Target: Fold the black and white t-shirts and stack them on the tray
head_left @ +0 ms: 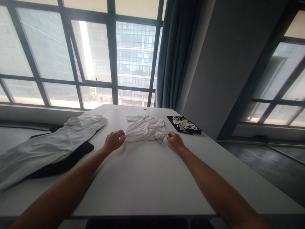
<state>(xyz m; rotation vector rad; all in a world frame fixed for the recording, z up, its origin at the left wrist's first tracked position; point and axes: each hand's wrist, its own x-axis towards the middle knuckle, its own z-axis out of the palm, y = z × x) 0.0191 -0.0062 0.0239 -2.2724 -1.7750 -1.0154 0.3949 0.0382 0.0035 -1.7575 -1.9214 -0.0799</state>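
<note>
A white T-shirt (144,128) lies spread and wrinkled on the white table (143,171), straight ahead of me. My left hand (115,139) pinches its left near corner between thumb and fingers, pulling the near edge into a taut line. At the opposite side, my right hand (175,140) is closed with the fingertips at the shirt's right near corner, where the cloth is bunched. Both arms reach forward over the table.
White garments (64,136) are heaped over black cloth (62,162) on the table's left side. A folded black garment with a white and yellow print (183,124) lies at the right edge. Windows, a blue-grey curtain (178,54) and a pillar stand beyond.
</note>
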